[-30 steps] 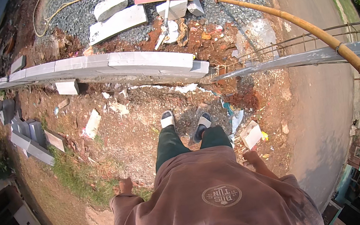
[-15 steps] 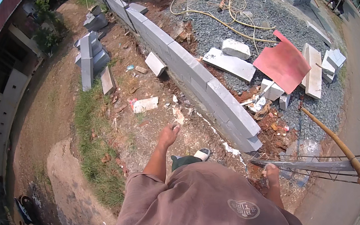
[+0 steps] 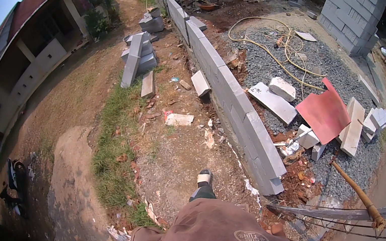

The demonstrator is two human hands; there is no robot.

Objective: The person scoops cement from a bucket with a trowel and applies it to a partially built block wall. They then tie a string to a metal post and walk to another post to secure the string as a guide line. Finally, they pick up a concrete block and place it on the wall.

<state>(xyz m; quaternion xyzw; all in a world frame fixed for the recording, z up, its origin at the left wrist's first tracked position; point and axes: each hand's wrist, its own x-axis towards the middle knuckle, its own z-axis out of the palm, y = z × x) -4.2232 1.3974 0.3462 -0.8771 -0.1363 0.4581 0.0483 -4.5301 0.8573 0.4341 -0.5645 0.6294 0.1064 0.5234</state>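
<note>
My left hand is out of sight. Only a small patch of skin of my right hand (image 3: 276, 229) shows at the right edge of my brown shirt; its fingers are hidden. Close to it are the near end of a low wall of grey blocks (image 3: 238, 100) and the tip of a long grey board or strip (image 3: 351, 212). One foot in a sandal (image 3: 204, 177) is ahead of me on the dirt path left of the wall.
Loose blocks (image 3: 135, 58) are piled beside the path, with one block (image 3: 200, 83) near the wall. Right of the wall lie gravel (image 3: 263, 52), a yellow hose (image 3: 268, 51), a red sheet (image 3: 322, 114), a wooden handle (image 3: 360, 192) and thin rods. A tall block stack (image 3: 355, 6) stands behind.
The view has tilted up and shifted, so the wall and gravel appear lower and farther right. My left hand has left the picture; my right hand is now mostly behind my shirt.
</note>
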